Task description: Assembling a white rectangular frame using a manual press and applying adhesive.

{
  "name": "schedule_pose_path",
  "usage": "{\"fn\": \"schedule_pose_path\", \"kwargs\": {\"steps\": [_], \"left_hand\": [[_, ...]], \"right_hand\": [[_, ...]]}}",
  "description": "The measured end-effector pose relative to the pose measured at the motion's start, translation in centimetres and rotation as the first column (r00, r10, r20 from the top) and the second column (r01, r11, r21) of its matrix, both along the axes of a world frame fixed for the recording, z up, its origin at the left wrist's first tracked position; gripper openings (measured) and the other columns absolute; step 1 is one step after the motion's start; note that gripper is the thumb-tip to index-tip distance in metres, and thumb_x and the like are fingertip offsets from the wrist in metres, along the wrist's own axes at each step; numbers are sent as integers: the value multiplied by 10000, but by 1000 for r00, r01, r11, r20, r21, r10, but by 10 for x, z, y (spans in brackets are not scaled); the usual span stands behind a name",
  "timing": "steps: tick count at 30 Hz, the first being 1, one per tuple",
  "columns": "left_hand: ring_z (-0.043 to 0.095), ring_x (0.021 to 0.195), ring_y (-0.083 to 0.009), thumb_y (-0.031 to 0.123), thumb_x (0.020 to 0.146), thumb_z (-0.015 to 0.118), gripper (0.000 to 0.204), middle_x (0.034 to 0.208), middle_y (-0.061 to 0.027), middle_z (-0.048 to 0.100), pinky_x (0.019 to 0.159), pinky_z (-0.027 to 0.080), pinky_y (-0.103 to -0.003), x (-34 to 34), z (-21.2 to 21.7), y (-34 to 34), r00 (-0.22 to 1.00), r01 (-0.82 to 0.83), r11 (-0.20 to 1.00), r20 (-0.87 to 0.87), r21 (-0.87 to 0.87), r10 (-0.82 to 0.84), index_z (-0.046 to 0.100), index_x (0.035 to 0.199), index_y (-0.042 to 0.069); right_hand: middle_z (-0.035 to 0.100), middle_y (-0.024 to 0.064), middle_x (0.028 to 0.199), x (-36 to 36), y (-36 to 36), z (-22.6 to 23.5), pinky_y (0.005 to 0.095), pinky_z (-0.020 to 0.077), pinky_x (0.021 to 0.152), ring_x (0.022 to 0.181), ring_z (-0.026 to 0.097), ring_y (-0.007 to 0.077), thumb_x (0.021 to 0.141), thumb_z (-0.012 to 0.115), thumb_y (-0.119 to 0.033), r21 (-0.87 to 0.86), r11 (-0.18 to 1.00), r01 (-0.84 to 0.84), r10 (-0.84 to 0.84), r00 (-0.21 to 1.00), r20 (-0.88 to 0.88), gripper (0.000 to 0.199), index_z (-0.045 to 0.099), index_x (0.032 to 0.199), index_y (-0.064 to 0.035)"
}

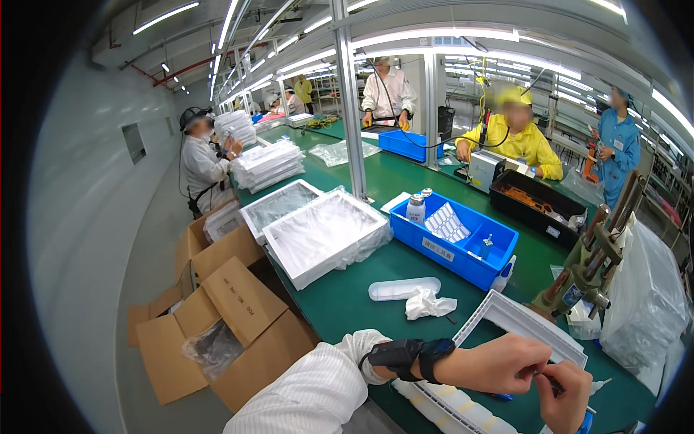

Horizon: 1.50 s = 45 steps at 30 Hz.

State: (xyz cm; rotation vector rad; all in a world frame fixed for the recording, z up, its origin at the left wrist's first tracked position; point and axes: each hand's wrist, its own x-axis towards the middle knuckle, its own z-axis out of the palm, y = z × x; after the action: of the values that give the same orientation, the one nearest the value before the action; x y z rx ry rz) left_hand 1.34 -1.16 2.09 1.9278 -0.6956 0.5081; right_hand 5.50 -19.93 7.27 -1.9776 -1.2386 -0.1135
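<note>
My left hand [500, 363], with a black device strapped on its wrist, reaches in from the lower edge with its fingers closed in a pinch. Against its fingertips, my right hand [567, 394] is closed too. Between them is something small and dark, too hidden to name. Both hands are above a white plastic frame [473, 323] lying on the green bench. Below my left wrist lies a long white part [450, 409] with pale padded pieces along it. A crumpled white tissue [429, 304] and a clear oblong plastic case [403, 288] lie farther off.
A blue divided bin [463, 262] holds bottles and a label sheet. Right of it stands a green hand press [576, 283], beside a plastic-wrapped stack [645, 304]. White trays [329, 235] sit at left, above open cardboard boxes [242, 307]. Co-workers stand or sit around the bench.
</note>
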Motion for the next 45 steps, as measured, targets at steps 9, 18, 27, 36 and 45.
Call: {"fn": "schedule_pose_path", "kwargs": {"steps": [9,18,27,36,45], "left_hand": [[559,600,-227,-21,695,632,139,720,-91,532,541,451,-315,-5,4,-1,999,41,999,-8,-24,-41,540,791,19],[562,590,-176,-38,654,648,144,690,-76,554,533,442,-281,-5,-2,-4,989,95,979,-98,-183,-114,560,758,7],[561,652,-77,-48,683,630,124,719,-44,599,582,469,-227,-3,-3,-4,951,91,947,-254,-308,-174,552,774,-17],[591,754,-72,-44,729,620,105,786,-43,609,703,524,-237,-5,-4,1,923,86,921,-318,-379,-217,587,827,-20],[543,828,-94,-80,740,576,115,872,-41,551,775,462,-238,-4,-2,1,854,124,866,-392,-485,-342,548,831,-16]], "right_hand": [[513,133,621,-2,-4,4,306,364,489,494,456,206,805,667,-4,-6,999,-51,51,998,-25,74,658,877,10],[522,124,632,-3,-5,8,308,358,477,486,466,210,801,671,-8,-1,994,-111,110,993,-27,68,657,867,2],[545,138,645,-3,-5,7,341,388,488,504,528,266,799,673,-5,10,997,-78,77,996,43,51,672,851,-7],[599,84,649,6,-2,-14,331,448,477,534,599,260,703,749,-51,32,998,-63,58,990,132,123,693,813,-46],[596,73,660,9,-8,-11,331,444,479,563,600,248,723,747,-60,33,997,-72,65,985,159,114,692,823,-55]]}}
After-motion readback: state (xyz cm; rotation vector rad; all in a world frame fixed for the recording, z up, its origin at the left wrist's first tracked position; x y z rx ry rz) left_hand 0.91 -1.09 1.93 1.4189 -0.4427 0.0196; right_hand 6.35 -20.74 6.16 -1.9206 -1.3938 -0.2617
